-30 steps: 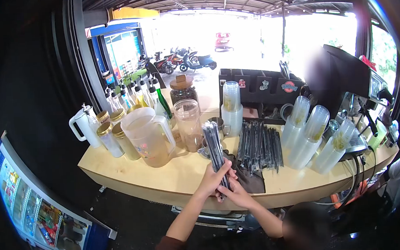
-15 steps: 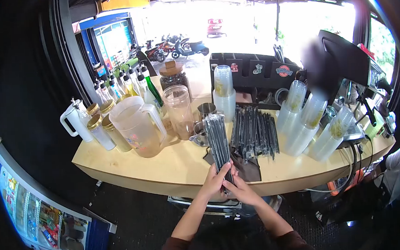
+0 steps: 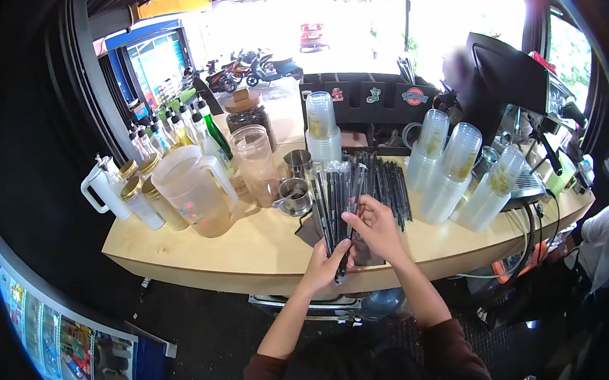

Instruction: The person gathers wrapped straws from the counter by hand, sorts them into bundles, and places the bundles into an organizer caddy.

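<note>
A fanned bundle of wrapped black straws (image 3: 332,206) stands nearly upright over the counter's front edge. My left hand (image 3: 326,265) is closed around its lower end. Higher up on the bundle's right side, my right hand (image 3: 377,227) pinches straws between thumb and fingers; how many is hidden. Behind my right hand lies a pile of more wrapped straws (image 3: 394,189) on the counter, partly covered by the bundle. A dark cloth (image 3: 309,232) shows beneath the bundle. Left of the straws sit a small metal cup (image 3: 295,197) and another metal cup (image 3: 298,162).
On the wooden counter (image 3: 157,247), a large plastic pitcher (image 3: 192,195), a clear jar (image 3: 256,165) and several pump bottles (image 3: 210,133) stand left. Stacked plastic cups (image 3: 437,198) stand right, before a dark monitor (image 3: 510,72). A black organizer (image 3: 389,98) is at the back.
My right hand has moved from the bundle's base up to its right side. The straws have spread apart at the top. The view has shifted slightly.
</note>
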`<action>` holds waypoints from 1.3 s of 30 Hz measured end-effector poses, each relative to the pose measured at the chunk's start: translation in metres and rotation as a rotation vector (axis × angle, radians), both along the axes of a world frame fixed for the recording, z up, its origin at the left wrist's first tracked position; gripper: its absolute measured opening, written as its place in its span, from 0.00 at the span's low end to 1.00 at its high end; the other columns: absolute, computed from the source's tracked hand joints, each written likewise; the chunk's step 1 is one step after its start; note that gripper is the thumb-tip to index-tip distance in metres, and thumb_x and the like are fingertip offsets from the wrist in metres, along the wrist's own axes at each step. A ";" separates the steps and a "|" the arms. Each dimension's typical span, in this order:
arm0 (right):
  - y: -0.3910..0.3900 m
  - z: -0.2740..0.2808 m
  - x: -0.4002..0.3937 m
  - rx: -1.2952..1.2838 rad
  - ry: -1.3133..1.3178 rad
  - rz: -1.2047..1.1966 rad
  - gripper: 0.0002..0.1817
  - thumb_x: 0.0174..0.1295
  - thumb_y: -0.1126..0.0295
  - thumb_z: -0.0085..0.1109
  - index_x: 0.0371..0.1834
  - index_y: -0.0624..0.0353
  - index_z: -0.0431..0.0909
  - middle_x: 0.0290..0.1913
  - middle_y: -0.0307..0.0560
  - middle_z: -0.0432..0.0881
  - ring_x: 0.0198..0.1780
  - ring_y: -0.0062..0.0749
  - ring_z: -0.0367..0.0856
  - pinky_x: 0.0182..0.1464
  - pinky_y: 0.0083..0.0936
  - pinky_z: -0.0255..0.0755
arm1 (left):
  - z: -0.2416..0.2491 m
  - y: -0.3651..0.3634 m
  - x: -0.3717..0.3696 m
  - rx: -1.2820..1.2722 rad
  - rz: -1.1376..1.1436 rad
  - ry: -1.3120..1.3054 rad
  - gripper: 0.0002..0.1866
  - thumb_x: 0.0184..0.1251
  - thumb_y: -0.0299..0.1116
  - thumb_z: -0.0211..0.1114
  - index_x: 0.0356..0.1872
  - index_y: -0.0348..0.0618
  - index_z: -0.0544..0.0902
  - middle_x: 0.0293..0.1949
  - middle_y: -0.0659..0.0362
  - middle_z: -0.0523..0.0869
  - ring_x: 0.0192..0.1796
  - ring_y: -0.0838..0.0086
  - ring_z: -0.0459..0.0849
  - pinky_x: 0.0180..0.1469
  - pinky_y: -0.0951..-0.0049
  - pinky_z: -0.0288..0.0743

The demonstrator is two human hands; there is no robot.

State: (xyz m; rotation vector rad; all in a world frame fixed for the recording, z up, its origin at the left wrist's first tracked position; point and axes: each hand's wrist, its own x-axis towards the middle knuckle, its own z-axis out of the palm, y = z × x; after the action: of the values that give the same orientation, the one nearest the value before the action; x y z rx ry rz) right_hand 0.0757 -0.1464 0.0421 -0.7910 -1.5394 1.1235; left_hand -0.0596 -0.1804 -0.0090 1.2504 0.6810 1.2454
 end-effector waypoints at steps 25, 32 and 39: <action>0.008 0.016 0.006 0.103 0.066 0.020 0.10 0.53 0.76 0.60 0.20 0.67 0.71 0.26 0.35 0.66 0.22 0.11 0.69 0.18 0.10 0.66 | 0.016 0.014 0.005 0.049 0.097 -0.116 0.13 0.63 0.32 0.57 0.40 0.31 0.76 0.33 0.53 0.83 0.29 0.72 0.83 0.30 0.77 0.78; 0.006 0.019 -0.003 0.070 0.122 0.049 0.09 0.52 0.77 0.61 0.20 0.67 0.70 0.25 0.34 0.65 0.21 0.11 0.68 0.17 0.09 0.66 | 0.017 0.014 -0.004 0.002 0.041 -0.109 0.13 0.63 0.32 0.56 0.41 0.31 0.76 0.32 0.51 0.83 0.29 0.72 0.83 0.30 0.76 0.79; 0.009 0.014 -0.008 0.150 0.120 0.001 0.09 0.53 0.77 0.60 0.19 0.67 0.70 0.25 0.35 0.65 0.21 0.10 0.67 0.16 0.08 0.64 | 0.013 0.015 -0.006 0.003 0.059 -0.114 0.12 0.63 0.32 0.56 0.41 0.31 0.75 0.32 0.50 0.83 0.28 0.73 0.83 0.30 0.76 0.79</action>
State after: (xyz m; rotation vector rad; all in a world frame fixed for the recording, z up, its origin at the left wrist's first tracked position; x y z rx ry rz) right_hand 0.0673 -0.1378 0.0558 -0.6113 -1.5038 1.0249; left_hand -0.0660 -0.1652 0.0038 1.1597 0.6374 1.3559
